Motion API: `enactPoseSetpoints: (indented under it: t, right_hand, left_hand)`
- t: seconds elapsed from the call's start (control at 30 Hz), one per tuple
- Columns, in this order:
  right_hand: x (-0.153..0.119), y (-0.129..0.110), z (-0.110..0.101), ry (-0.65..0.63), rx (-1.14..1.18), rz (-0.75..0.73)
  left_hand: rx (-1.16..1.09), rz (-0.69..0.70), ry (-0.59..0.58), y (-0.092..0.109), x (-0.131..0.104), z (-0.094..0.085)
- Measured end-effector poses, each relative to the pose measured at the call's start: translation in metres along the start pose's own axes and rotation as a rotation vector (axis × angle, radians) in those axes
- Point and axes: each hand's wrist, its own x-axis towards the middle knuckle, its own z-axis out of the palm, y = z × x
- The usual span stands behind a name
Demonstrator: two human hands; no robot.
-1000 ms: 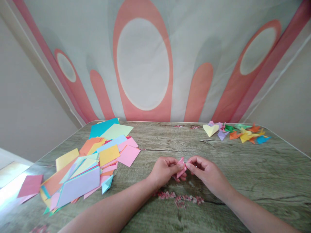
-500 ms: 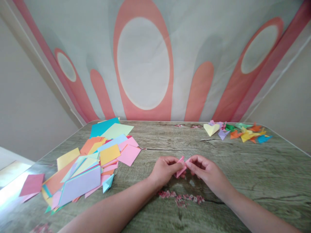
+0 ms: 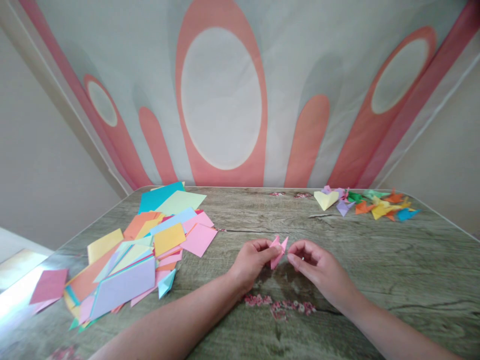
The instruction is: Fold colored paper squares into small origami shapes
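Note:
In the head view, a small folded pink paper figure (image 3: 276, 256) with two upright points is pinched between the thumb and fingers of my left hand (image 3: 255, 260). Just to its right is my right hand (image 3: 309, 260), a narrow gap away from the paper. Its thumb and index fingertip come together, and I see nothing between them. Both hands are slightly above the wood-patterned table (image 3: 240, 210); part of the paper figure is covered by my left fingers.
Coloured paper sheets lie in a loose heap (image 3: 125, 285) on the left, with a folded light-blue piece (image 3: 166, 283) at its edge. Several finished-looking folded paper figures (image 3: 380, 207) cluster at the back right, beside a pale yellow folded piece (image 3: 326, 200). A patterned wall stands behind.
My right fingers have let go of the pink paper and are now slightly apart from it. The figure has turned in my left hand, so two points show upward.

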Motion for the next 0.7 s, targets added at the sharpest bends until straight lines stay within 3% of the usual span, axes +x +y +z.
enactPoseSetpoints:
  t: [0.13,0.23,0.5,0.7]
  right_hand:
    - [-0.0042,-0.0062,0.0022,0.088,-0.121,-0.054]
    - [-0.0049,-0.0056,0.0053,0.099,-0.083,-0.006]
    - [-0.0028,0.0016,0.0096,0.026,0.167,0.24]
    - [-0.0019,0.0004,0.0086,-0.052,0.273,0.323]
  left_hand:
    - [0.041,0.058,-0.001,0.0008,-0.0008,0.0007]
    - [0.108,0.104,0.018,0.0022,-0.0016,0.0014]
    - [0.481,0.234,0.202,0.0009,-0.0046,0.0062]
    - [0.593,0.285,0.228,0.0028,-0.0078,0.0079]
